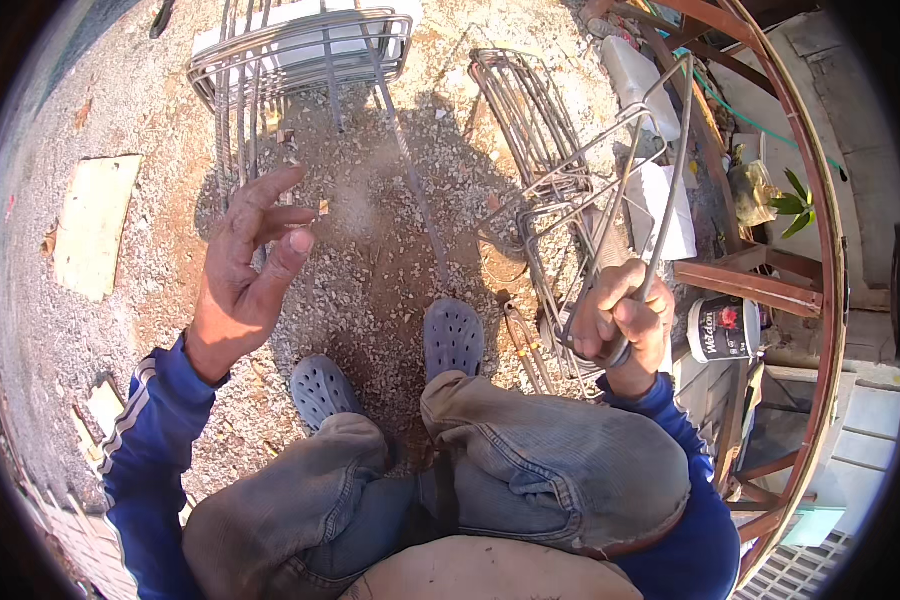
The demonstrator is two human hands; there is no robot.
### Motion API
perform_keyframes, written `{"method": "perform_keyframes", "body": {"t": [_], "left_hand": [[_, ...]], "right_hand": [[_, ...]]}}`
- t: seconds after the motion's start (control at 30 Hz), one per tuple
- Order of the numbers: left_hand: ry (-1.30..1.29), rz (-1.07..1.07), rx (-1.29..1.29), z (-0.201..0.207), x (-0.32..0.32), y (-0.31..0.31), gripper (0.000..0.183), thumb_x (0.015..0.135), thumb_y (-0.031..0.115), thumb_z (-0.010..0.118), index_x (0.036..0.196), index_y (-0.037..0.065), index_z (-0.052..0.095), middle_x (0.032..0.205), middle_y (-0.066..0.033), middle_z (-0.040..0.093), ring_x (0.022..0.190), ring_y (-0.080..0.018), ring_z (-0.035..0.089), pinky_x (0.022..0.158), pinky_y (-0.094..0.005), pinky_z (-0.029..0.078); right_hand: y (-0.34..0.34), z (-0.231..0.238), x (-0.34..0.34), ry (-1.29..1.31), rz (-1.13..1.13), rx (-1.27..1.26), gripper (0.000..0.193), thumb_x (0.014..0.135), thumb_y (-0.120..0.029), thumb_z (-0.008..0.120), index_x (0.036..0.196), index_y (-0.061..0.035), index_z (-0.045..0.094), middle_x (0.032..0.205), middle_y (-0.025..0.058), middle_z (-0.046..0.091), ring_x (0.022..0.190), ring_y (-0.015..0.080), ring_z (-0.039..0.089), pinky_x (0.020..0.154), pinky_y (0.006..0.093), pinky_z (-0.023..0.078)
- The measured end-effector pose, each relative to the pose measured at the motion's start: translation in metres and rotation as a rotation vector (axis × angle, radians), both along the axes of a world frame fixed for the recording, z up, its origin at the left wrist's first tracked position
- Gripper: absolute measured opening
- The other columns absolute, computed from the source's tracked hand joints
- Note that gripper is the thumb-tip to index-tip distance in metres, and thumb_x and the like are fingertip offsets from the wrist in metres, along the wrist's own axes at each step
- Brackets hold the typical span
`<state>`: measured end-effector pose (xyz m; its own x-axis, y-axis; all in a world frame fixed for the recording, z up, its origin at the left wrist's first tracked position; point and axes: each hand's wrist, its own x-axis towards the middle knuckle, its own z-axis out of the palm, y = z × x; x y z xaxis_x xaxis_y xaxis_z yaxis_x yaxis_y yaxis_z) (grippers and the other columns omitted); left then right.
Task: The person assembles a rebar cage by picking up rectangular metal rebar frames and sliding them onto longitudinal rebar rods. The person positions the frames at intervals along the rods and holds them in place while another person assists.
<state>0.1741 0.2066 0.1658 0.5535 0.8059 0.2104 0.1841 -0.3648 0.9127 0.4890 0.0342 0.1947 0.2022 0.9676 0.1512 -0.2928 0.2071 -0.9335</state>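
The left hand point(245, 265) is raised above the gravel point(370, 260), open and empty, fingers spread and slightly curled, touching nothing. The right hand point(622, 320) is closed in a fist around a bent steel stirrup point(620, 170), a rectangular loop of thin rod that rises up and away from the fist toward the top right. The two hands are well apart, one on each side of the knees.

The person squats in worn jeans point(530, 470) and a blue sleeve with white stripes, grey clogs point(453, 335) planted on the gravel. Just below and left of the right hand, more stirrups point(545, 250) lie stacked on the ground, some touching the held one's lower end as far as can be told. A second bundle point(515, 105) lies farther up, and a rebar cage point(300, 50) stands at the top left. A long straight rod point(410, 170) runs across the gravel between them. A flat board point(95, 225) lies at left. At right, a small tub point(725, 328) sits by a rusty curved frame point(820, 200) and a green plant point(792, 205).
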Motion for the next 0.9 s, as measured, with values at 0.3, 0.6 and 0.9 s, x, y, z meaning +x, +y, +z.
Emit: {"method": "perform_keyframes", "body": {"t": [0.3, 0.6, 0.9], "left_hand": [[0.102, -0.202, 0.339, 0.025, 0.149, 0.054, 0.054, 0.101, 0.035, 0.049, 0.138, -0.003, 0.046, 0.131, -0.0259, 0.054, 0.11, -0.0349, 0.06, 0.1, -0.0414, 0.045], [-0.091, -0.186, -0.221, 0.029, 0.198, 0.045, 0.067, 0.101, 0.05, 0.042, 0.143, -0.003, 0.042, 0.123, -0.0206, 0.06, 0.105, -0.0225, 0.06, 0.093, -0.0373, 0.044], [-0.006, -0.331, -0.206, 0.035, 0.201, 0.01, 0.041, 0.1, 0.035, 0.052, 0.093, -0.004, 0.065, 0.065, -0.0112, 0.057, 0.059, -0.0205, 0.054, 0.059, -0.0388, 0.043]], "right_hand": [[0.003, 0.028, -0.03, -0.019, 0.156, 0.219, 0.02, 0.094, -0.012, 0.061, 0.09, 0.007, 0.06, 0.065, 0.0098, 0.058, 0.049, 0.0117, 0.056, 0.042, 0.0272, 0.046], [0.003, 0.069, -0.026, 0.016, 0.234, 0.395, 0.011, 0.077, -0.007, 0.073, 0.083, 0.001, 0.069, 0.06, 0.0069, 0.063, 0.046, 0.0174, 0.058, 0.046, 0.0318, 0.049], [0.009, 0.115, 0.02, 0.089, 0.396, 0.281, 0.019, 0.085, -0.017, 0.07, 0.087, 0.0012, 0.064, 0.06, 0.0078, 0.059, 0.045, 0.0175, 0.055, 0.047, 0.0319, 0.049]]}}
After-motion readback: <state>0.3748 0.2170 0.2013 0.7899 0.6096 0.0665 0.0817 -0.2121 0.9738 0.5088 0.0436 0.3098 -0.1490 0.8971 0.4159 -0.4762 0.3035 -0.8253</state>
